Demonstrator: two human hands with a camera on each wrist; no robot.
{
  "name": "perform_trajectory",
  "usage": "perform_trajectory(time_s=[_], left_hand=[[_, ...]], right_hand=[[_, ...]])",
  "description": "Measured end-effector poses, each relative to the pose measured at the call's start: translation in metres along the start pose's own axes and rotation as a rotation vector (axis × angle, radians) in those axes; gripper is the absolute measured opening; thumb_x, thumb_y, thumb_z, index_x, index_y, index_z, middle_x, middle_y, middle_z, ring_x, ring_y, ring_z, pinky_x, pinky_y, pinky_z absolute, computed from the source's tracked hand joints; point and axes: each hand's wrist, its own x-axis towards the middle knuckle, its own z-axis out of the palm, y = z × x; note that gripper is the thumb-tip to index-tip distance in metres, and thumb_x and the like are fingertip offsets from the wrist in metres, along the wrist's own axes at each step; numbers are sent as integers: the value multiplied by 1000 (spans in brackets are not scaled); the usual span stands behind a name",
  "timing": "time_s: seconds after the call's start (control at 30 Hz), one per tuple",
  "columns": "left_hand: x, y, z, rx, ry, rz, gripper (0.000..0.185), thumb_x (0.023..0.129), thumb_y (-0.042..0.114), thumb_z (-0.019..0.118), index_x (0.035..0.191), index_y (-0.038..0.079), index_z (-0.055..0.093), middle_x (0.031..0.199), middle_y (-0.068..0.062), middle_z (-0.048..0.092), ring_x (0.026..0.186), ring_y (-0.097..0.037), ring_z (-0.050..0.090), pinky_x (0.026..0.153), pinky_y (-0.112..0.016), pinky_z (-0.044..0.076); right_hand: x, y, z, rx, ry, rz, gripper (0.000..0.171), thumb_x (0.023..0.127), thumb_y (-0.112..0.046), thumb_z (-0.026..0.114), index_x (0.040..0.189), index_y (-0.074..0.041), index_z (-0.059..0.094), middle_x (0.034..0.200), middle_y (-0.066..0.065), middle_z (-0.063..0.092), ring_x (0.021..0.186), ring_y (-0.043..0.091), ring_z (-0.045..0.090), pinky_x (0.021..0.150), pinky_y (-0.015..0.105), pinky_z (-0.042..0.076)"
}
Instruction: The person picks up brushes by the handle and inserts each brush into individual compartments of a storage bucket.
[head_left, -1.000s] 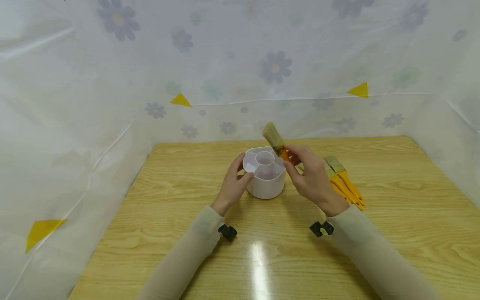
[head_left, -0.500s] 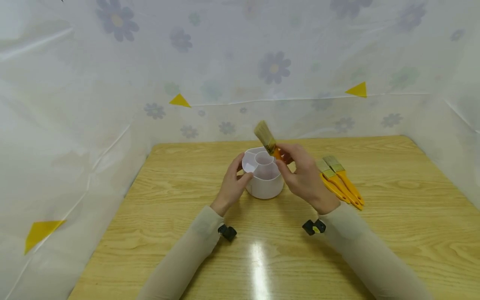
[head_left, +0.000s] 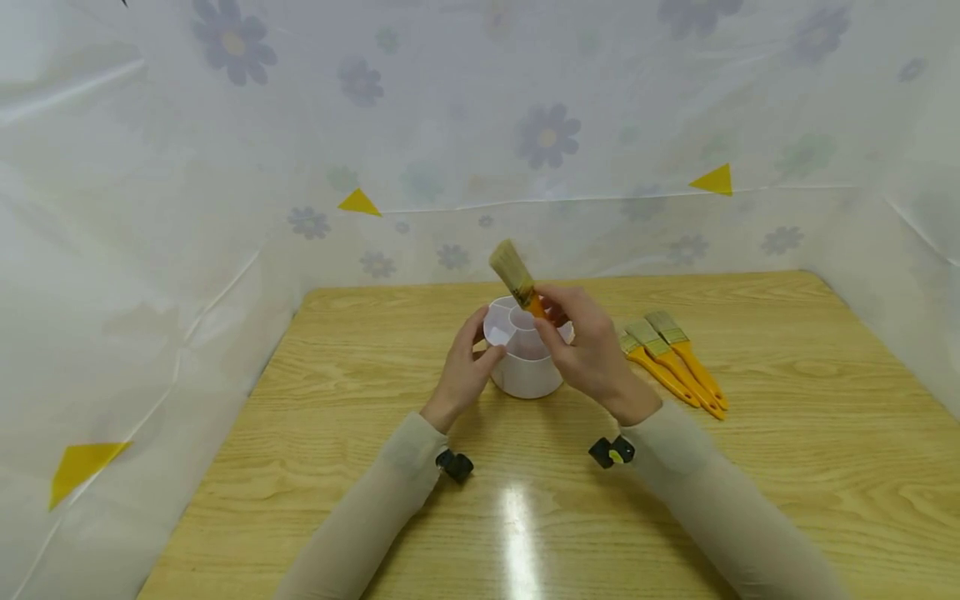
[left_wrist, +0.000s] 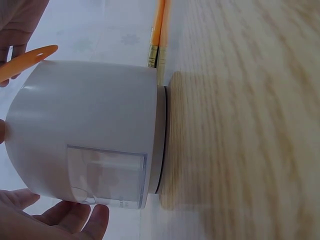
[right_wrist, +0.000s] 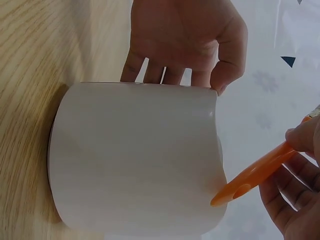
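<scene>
A white round desk organizer (head_left: 527, 380) with a central tube and side compartments stands upright on the table. My left hand (head_left: 465, 371) grips its left side, thumb at the rim and fingers round the wall. My right hand (head_left: 588, 354) pinches a paintbrush (head_left: 513, 273) near its ferrule, pale bristles up and tilted left, over the organizer's right part. Its orange handle (right_wrist: 257, 175) slants down, the holed end overlapping the rim in the right wrist view. A clear panel (left_wrist: 107, 175) shows low on the organizer's wall in the left wrist view.
Three paintbrushes with yellow-orange handles (head_left: 686, 371) lie fanned on the wooden table (head_left: 360, 367), right of the organizer. Flowered white sheeting (head_left: 450, 125) with yellow triangles stands behind and at both sides.
My right hand has moved left with the paintbrush, from the organizer's right edge to over its middle. The brushes on the table show more fully. The left hand keeps its grip.
</scene>
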Motion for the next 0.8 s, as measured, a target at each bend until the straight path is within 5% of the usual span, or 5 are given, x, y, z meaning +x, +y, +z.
perform_trajectory(time_s=[0.8], left_hand=[[0, 0, -1, -8, -2, -11, 60, 93, -2, 52, 146, -9, 25, 140, -31, 36, 126, -46, 40, 97, -53, 42]], right_hand=[[10, -7, 7, 15, 38, -47, 42, 82, 9, 68, 122, 2, 57, 102, 14, 61, 80, 22, 59, 69, 34, 53]])
